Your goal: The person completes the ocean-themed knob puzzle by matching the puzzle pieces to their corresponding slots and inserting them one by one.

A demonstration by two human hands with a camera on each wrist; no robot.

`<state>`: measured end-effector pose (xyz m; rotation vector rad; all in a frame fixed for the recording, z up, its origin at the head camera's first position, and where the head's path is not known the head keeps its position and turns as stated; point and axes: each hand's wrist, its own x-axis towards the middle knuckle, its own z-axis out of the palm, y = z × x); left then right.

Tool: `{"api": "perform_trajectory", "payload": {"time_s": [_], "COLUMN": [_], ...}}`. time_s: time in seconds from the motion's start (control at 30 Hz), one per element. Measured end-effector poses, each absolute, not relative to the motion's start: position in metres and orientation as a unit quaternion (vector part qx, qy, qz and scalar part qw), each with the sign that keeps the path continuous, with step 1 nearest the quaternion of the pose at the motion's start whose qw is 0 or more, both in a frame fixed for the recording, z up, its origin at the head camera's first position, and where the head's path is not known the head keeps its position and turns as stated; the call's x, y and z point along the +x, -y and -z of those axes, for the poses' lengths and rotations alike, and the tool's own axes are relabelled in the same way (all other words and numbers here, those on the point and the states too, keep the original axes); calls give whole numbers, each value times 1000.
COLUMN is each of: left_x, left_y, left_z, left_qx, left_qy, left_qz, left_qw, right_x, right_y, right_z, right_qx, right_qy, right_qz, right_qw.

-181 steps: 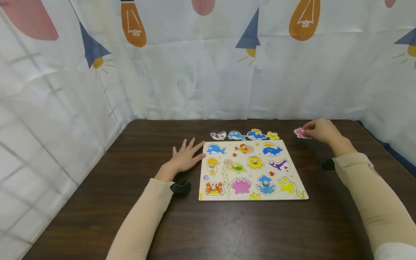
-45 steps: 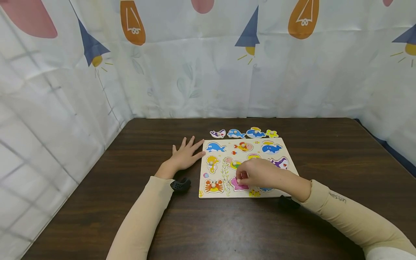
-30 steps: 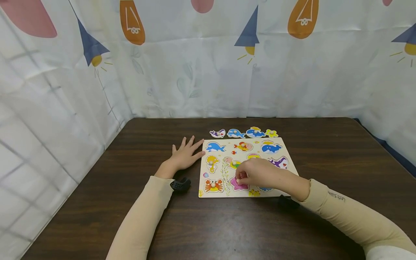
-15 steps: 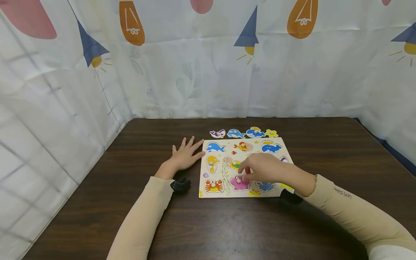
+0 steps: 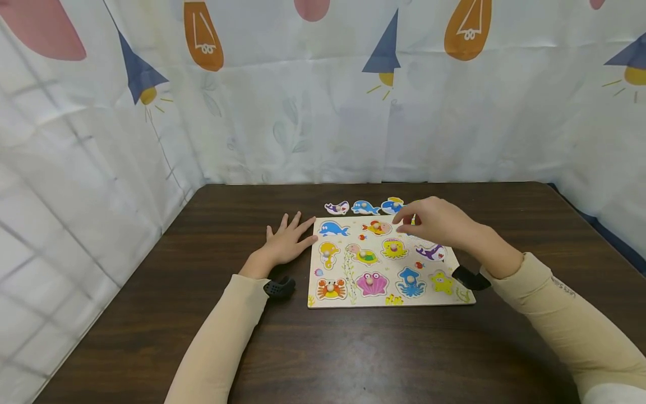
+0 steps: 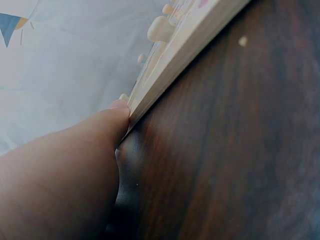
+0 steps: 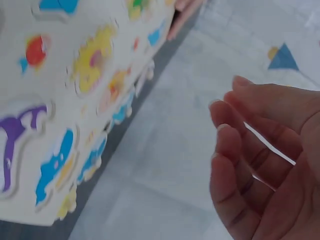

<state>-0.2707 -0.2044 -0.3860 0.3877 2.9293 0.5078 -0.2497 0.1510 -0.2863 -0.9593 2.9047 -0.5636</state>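
Note:
A wooden sea-animal puzzle board (image 5: pixel 348 275) lies flat on the table. My left hand (image 5: pixel 282 245) rests on the table with fingers spread, thumb and a fingertip touching the board's left edge. Over the board's far right part hovers my right hand (image 5: pixel 441 223), fingers loosely bent and nothing between them in the right wrist view. The pink shell piece (image 5: pixel 372 284) with a knob sits in its slot in the front row. Behind the board lie a purple whale piece (image 5: pixel 337 208), a blue dolphin piece (image 5: pixel 365 207) and a blue whale piece (image 5: pixel 391 206); a yellow star piece (image 7: pixel 66 204) shows in the right wrist view.
Knobbed crab (image 5: pixel 331 289), squid (image 5: pixel 411 283), octopus (image 5: pixel 394 248), turtle (image 5: pixel 365 256), seahorse (image 5: pixel 329 255) and fish (image 5: pixel 377 227) pieces sit in the board. The dark wooden table (image 5: pixel 383 353) extends around it. A printed curtain (image 5: pixel 313 112) hangs behind.
My right hand brought the pink shell piece from the right to its slot, let go of it, then rose and moved toward the board's far edge. The left hand has stayed in place.

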Motion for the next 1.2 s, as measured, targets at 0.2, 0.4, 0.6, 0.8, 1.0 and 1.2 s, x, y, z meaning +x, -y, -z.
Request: {"api": "perform_trajectory", "payload": {"time_s": [0.2,0.4,0.6,0.8,1.0,1.2], "left_x": [-272,-273,-274,-273,-273,-273], "left_y": [205,205,205,205,204,204], "left_z": [388,388,389,389,389,388], "left_qx": [131,131,132,129,130,129], "left_qy": [-975,-975,-975,-974,-975,-975], "left_qz": [-167,-165,-166,-171,-170,-167], "left_qw": [67,67,68,67,65,65], "right_x": [-270,-294,-318,-341,-358,-365], "right_y": [-168,-183,-192,-197,-202,-201], "right_z": [277,287,303,317,326,333], "right_qx": [-265,-235,-203,-169,-147,-132], "right_qy": [-935,-926,-923,-936,-946,-957], "right_qz": [232,294,326,309,285,243], "right_qw": [-35,-40,-11,25,47,83]}}
